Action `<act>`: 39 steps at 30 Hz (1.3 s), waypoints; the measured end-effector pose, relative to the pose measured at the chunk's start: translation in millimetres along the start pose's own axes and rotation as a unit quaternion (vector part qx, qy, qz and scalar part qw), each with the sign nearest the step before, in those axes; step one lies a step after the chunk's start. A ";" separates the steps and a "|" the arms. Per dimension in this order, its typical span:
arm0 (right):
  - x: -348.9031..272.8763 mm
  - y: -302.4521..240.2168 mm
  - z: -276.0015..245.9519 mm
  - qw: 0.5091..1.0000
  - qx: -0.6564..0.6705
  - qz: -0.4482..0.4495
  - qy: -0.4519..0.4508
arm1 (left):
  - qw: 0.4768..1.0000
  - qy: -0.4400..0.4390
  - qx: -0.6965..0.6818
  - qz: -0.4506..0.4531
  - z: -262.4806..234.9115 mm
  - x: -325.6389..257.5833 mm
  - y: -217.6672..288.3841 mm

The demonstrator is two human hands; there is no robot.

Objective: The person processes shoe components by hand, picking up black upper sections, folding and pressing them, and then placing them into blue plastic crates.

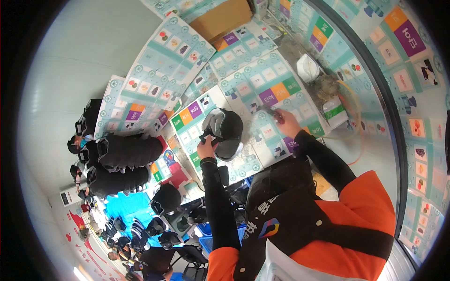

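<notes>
A black cap with a grey lining lies on the printed board-covered table in front of me, its inside partly showing. My left hand is closed on the cap's edge at its near left side. To the right of the cap and apart from it, my right hand is closed round a small dark object. That object is blurred, and I cannot tell its kind.
Long nested stacks of black caps stand at the left, with another dark cap below them. Printed boards wall the far side. A white bag-like thing and a white-and-green box sit beyond the table's right edge.
</notes>
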State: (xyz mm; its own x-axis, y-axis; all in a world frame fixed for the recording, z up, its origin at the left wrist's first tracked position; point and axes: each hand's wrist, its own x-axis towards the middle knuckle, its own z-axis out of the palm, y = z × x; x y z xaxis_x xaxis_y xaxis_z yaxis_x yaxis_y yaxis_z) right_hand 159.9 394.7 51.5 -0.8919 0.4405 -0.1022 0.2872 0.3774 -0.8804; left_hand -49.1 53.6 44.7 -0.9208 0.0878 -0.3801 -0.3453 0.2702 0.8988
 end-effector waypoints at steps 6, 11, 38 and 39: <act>2.9 -72.8 -0.4 0.949 0.234 0.123 -0.172 | 0.994 0.035 -0.051 -0.092 32.7 -4.9 28.5; 1.2 -72.3 -3.9 0.970 0.174 0.036 -0.167 | 0.992 0.036 -0.073 -0.091 29.1 -5.7 30.3; -6.6 -44.2 -22.8 0.985 0.103 0.031 -0.137 | 0.997 -0.022 0.059 -0.043 -17.5 -10.6 49.4; -5.9 -46.3 -28.1 0.963 0.206 0.095 -0.145 | 0.997 -0.031 0.067 -0.035 -18.7 -8.3 55.5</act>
State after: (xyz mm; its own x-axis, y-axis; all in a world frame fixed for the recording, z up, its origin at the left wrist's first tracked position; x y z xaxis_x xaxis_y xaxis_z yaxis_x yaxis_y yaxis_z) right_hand 161.7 397.6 105.9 -0.9142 0.2006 -0.3522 0.3453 -0.0694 -0.9359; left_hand -64.0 50.0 101.9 -0.8805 0.1228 -0.4579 -0.3773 0.4032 0.8337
